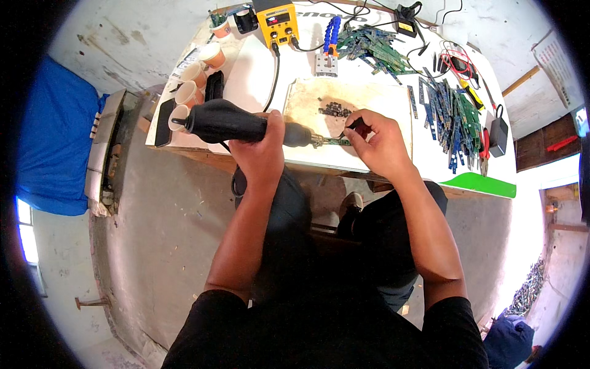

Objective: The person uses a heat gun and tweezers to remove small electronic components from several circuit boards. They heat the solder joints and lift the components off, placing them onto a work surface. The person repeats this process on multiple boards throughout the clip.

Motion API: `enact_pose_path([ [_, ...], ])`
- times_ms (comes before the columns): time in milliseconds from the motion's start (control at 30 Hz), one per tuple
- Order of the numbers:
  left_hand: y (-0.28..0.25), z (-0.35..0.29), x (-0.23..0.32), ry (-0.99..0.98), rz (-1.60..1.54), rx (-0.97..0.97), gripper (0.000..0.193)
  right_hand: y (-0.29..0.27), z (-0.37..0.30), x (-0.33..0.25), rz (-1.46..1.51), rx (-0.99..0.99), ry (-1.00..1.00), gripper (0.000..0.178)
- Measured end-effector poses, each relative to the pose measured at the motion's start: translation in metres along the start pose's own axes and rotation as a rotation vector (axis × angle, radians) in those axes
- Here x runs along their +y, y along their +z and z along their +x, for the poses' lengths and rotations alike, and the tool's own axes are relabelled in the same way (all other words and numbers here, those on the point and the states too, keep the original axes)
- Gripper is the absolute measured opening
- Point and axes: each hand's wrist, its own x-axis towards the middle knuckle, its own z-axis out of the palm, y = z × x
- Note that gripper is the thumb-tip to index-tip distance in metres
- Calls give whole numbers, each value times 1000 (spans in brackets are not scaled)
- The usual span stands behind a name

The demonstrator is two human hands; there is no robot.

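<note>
My left hand [263, 147] is wrapped round the black handle of a hot air gun [227, 122]. The gun lies level, its metal nozzle [317, 140] pointing right at a narrow green circuit board strip [337, 141] near the table's front edge. From the other side my right hand [382, 146] pinches dark tweezers [354, 125], their thin tip close to the strip; whether it touches cannot be made out. Just beyond, a heap of small black chips [335, 109] lies on a stained, tan square board [302, 92].
A yellow hot air station [278, 22] stands at the back, beside a blue jointed hose [332, 35] on a metal block. Piles of circuit strips [376, 50] and more strips [456, 126] lie right. Paper cups [189, 93] line the left; red-handled pliers [485, 147] lie far right.
</note>
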Motion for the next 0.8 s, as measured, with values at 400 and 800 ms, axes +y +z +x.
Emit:
enact_pose_path([
  [400, 5, -1, 1, -45, -10, -27, 12, -3, 1, -8, 8, 28, 26, 14],
  [800, 1, 0, 0, -13, 55, 14, 16, -5, 1, -10, -8, 11, 50, 14],
])
